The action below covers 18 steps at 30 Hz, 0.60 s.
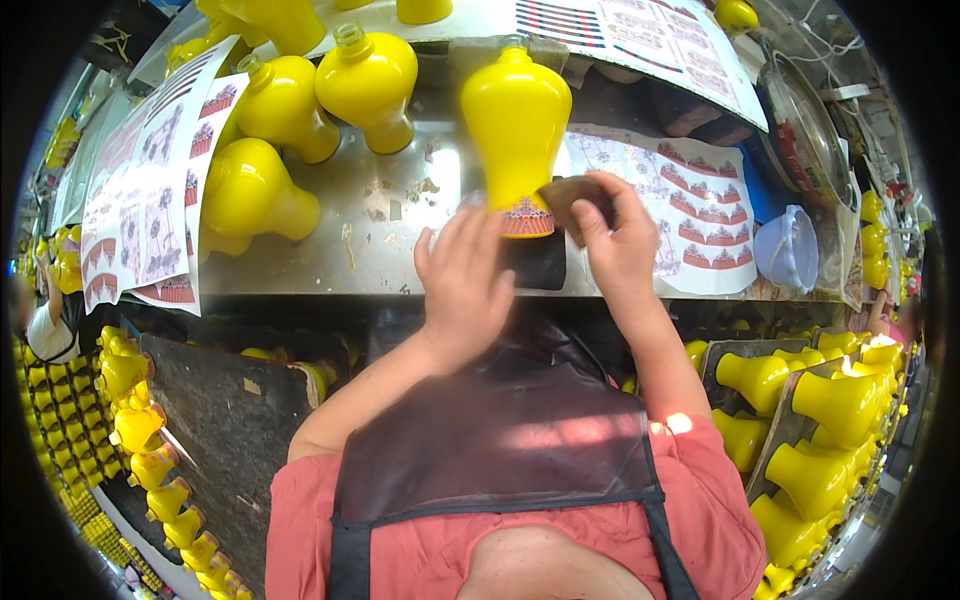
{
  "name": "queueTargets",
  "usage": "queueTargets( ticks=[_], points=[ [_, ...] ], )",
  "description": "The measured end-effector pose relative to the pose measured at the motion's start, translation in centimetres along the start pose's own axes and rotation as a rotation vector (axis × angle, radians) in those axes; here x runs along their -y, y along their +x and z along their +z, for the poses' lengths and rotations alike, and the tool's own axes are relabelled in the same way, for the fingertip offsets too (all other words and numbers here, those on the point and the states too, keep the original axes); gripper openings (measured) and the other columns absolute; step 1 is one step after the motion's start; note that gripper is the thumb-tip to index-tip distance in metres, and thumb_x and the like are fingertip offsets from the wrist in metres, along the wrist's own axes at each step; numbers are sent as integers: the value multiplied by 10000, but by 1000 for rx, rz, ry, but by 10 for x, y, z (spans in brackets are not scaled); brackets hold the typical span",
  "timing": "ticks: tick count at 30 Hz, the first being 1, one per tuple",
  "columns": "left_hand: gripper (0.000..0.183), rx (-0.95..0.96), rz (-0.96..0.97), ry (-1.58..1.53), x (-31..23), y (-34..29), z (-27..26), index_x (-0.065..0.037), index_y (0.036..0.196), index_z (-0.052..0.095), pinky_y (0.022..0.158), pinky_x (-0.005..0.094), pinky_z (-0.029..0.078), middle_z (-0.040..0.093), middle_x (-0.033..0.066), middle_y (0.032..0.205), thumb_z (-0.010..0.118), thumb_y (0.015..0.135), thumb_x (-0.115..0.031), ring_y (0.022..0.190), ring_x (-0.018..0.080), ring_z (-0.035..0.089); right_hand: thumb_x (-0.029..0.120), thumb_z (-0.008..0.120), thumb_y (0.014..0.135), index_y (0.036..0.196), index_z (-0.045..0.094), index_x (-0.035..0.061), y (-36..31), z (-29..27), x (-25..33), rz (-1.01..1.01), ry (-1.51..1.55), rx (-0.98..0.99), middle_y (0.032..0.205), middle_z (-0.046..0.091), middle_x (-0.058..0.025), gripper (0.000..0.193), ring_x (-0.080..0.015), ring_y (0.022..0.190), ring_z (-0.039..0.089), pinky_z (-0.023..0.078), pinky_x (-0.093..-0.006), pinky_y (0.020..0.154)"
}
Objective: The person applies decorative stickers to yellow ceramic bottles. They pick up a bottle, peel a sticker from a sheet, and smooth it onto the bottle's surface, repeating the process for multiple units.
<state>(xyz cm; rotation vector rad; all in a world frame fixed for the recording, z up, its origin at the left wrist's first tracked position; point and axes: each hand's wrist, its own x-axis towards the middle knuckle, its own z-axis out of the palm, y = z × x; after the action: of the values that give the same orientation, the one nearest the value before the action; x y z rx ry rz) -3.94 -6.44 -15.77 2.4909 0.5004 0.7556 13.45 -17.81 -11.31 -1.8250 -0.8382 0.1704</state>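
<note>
A glossy yellow vase [516, 120] lies in front of me, its neck pointing away and its foot toward me. Around the foot runs a red and blue patterned decal band [527, 216]. My right hand [620, 230] pinches a flat brown scraper [568, 198], whose edge is at the right side of the foot. My left hand [463, 270] is by the left side of the foot, fingers stretched out and slightly blurred. Whether those fingers touch the vase I cannot tell. Beneath the foot shows a dark block [540, 268].
Several yellow vases [368, 85] lie at the back left of the metal bench [400, 215]. Printed decal sheets hang at left [150, 190] and lie at right [705, 205], beside a pale blue bucket [787, 248]. Boards with more vases [835, 410] flank me.
</note>
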Motion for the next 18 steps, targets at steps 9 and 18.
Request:
queueTargets(
  ticks=[9,18],
  points=[
    [763,-17,-27,-43,4,-1,5,37,1524,418,1209,552,177,536,215,1476,695,838,-147,1435,405,413,54,808,832,1195,712,78,25,-12,37,-469,-562,62,994,749,-145,376,-289,769,694,561,-350,665],
    [748,-80,-37,-36,8,-3,10,31,1489,459,1187,545,231,447,249,1504,727,828,-196,1406,457,381,98,682,845,1191,664,30,40,5,74,-766,-699,390,850,595,-112,353,-287,784,665,551,-387,696]
  ],
)
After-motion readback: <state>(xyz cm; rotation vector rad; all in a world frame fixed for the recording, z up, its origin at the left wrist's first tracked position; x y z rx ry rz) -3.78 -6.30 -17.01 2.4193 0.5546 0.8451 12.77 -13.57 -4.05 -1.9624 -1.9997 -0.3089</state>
